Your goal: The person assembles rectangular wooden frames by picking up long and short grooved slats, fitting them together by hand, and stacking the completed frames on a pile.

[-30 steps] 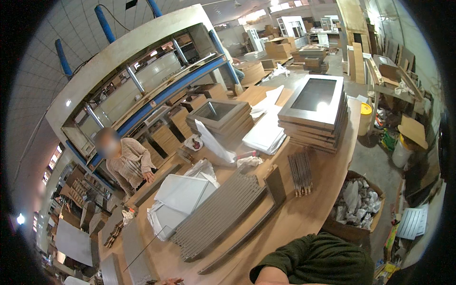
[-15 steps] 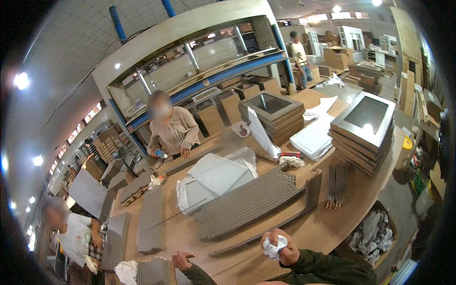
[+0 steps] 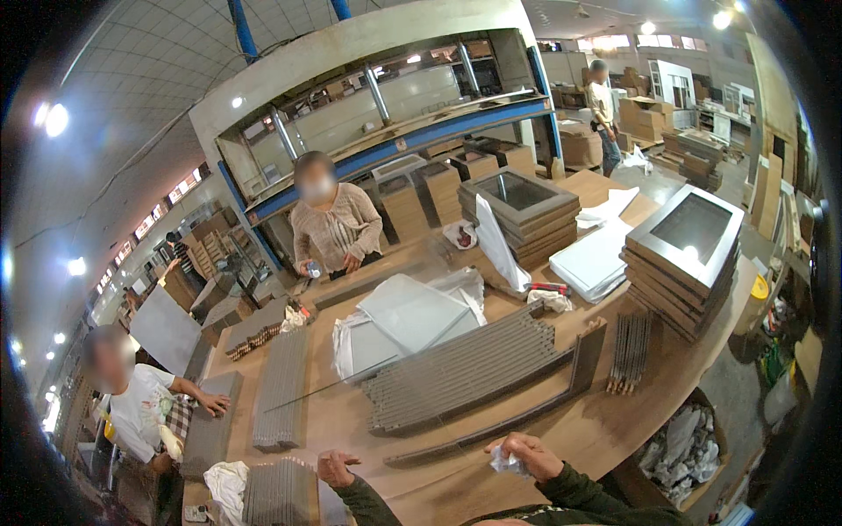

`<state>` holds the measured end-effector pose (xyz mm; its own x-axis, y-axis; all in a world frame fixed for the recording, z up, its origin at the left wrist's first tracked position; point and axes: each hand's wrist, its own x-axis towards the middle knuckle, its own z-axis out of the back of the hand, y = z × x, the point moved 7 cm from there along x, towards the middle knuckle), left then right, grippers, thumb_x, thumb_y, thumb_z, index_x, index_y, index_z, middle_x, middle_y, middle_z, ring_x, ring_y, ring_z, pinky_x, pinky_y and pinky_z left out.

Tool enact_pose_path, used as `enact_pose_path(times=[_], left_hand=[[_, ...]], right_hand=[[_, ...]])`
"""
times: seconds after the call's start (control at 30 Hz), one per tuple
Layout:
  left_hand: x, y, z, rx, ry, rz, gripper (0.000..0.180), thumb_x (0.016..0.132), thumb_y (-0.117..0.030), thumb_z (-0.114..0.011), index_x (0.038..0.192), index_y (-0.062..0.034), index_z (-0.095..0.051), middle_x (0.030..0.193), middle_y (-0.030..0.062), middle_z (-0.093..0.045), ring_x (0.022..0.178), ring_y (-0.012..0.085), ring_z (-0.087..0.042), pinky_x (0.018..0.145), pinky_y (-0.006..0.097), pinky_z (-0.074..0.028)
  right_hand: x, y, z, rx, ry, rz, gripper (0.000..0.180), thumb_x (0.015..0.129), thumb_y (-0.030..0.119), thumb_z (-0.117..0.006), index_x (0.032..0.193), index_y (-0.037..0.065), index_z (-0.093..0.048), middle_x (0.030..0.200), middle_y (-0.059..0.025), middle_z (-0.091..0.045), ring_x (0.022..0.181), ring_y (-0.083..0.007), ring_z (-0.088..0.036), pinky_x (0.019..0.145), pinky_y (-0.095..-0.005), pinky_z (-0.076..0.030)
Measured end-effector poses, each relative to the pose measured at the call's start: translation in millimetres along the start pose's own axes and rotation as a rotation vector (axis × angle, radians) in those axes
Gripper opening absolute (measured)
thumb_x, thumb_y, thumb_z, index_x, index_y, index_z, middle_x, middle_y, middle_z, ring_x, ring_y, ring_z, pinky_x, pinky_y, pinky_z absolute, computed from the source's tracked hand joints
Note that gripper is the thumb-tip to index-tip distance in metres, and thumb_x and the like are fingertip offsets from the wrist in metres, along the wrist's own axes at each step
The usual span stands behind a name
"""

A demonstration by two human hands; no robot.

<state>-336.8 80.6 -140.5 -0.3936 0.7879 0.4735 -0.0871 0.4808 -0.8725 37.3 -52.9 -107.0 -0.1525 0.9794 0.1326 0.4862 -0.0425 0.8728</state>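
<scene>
My right hand [image 3: 537, 456] is closed around a crumpled white rag [image 3: 509, 461], close to the long dark frame strip [image 3: 478, 441]. That strip meets a shorter dark piece [image 3: 586, 359] in an L on the table. My left hand [image 3: 337, 467] is held above the near table edge, thumb or finger stretched out to the right, with nothing visible in it. Beside it lies a stack of short grey strips [image 3: 274, 493], a white cloth [image 3: 226, 489] at its left. Beyond both hands a wide stack of long grey strips [image 3: 465, 373] lies in front of glass panes [image 3: 412, 311].
Stacked framed panels [image 3: 680, 263] stand at right, near a bundle of thin dark strips [image 3: 628, 351]. A box of crumpled wrapping [image 3: 680, 447] sits below the right table edge. One co-worker [image 3: 338, 223] stands across the table, another [image 3: 140, 399] at left touching grey panels [image 3: 213, 421].
My right hand has turned, and the rag now hangs lower from its fingers. My left hand has risen slightly. The left co-worker's hand has reached onto the panels. The whole view has shifted.
</scene>
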Motion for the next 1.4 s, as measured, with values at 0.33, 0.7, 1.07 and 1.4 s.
enact_pose_path(times=[0.33, 0.7, 1.07, 1.4], left_hand=[[25.0, 36.0, 30.4, 0.399, 0.038, -0.149, 0.036, 0.086, -0.026, -0.041, 0.062, -0.0019, -0.053, 0.047, 0.0112, -0.051, 0.035, 0.0176, -0.045, 0.038, 0.030, -0.042], [8.2, -10.1, -14.8, 0.484, -0.048, -0.678, 0.027, 0.078, -0.029, -0.057, 0.077, -0.0013, -0.056, 0.058, 0.0072, -0.052, 0.045, 0.0219, -0.047, 0.043, 0.033, -0.041], [24.4, 3.4, 16.4, 0.150, -0.230, 0.168, 0.041, 0.082, -0.035, -0.046, 0.057, -0.0026, -0.053, 0.057, 0.0156, -0.058, 0.039, 0.0223, -0.048, 0.040, 0.031, -0.043], [-14.2, 9.3, 27.5, 0.075, -0.077, -0.212, 0.019, 0.079, -0.021, -0.053, 0.077, -0.0030, -0.051, 0.045, 0.0026, -0.052, 0.037, 0.0138, -0.047, 0.046, 0.028, -0.042]], right_hand=[[-29.7, -13.0, 36.9, -0.529, -0.424, 0.201, 0.031, 0.088, 0.021, -0.038, 0.066, 0.002, -0.048, 0.053, -0.0051, -0.041, 0.050, -0.0132, -0.039, 0.048, -0.0281, -0.034], [-276.3, 273.2, 58.0, -1.399, -1.646, 1.241, 0.039, 0.076, 0.011, -0.050, 0.112, 0.001, -0.038, 0.106, -0.0152, -0.045, 0.098, -0.0253, -0.046, 0.089, -0.0382, -0.034], [-209.3, 118.3, 174.4, -1.483, -1.534, 0.456, 0.028, 0.064, 0.000, -0.057, 0.091, 0.007, -0.057, 0.102, -0.0139, -0.053, 0.098, -0.0305, -0.050, 0.083, -0.0351, -0.041], [-13.1, 121.5, 183.8, -0.968, -0.927, 0.644, 0.091, 0.060, 0.026, -0.075, 0.129, 0.005, -0.020, 0.130, -0.0161, -0.029, 0.118, -0.0261, -0.032, 0.096, -0.0352, -0.028]])
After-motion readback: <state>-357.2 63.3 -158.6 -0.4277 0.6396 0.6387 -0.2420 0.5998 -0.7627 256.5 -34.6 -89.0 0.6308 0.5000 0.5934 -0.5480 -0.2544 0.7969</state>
